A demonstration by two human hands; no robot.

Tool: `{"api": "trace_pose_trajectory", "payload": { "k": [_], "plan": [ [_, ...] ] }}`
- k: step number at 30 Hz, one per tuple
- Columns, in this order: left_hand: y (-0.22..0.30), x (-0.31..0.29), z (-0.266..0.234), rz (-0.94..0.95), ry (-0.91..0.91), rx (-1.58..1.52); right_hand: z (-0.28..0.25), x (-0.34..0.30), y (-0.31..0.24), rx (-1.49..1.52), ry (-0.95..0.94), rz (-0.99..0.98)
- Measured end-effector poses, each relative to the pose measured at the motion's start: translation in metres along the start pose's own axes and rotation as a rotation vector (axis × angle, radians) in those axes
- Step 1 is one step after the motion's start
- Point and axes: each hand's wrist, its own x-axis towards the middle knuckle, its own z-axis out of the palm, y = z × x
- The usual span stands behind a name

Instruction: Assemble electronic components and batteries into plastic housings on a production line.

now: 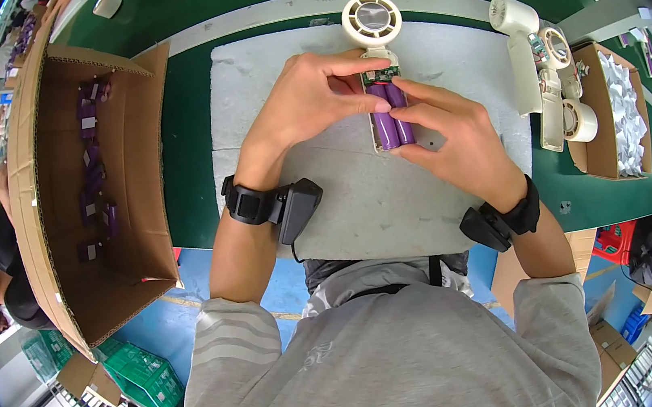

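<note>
A white hand-held fan (373,23) lies on a grey foam mat (366,198), its round head pointing away from me and its handle opened. Two purple battery cells (392,124) sit side by side in the open handle, below a small green circuit board (381,75). My left hand (309,100) pinches at the top of the cells near the board. My right hand (456,139) grips the handle's right side, with its fingertips pressing on the cells.
A large open cardboard box (142,226) at left holds several purple battery packs (93,163). At right lie more white fans (542,71) and a small carton of white parts (624,114). Other people sit at far left.
</note>
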Motion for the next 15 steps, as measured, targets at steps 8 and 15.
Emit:
{"api": "trace_pose_trajectory", "payload": {
  "k": [8, 15],
  "plan": [
    [-0.0025, 0.001, -0.0012, -0.02, 0.003, 0.007, 0.0074, -0.0021, -0.0027, -0.049, 0.037, 0.038],
    [-0.0015, 0.001, -0.0011, -0.035, 0.0, 0.039, 0.0041, 0.0054, -0.0055, -0.005, 0.028, 0.087]
  ]
}}
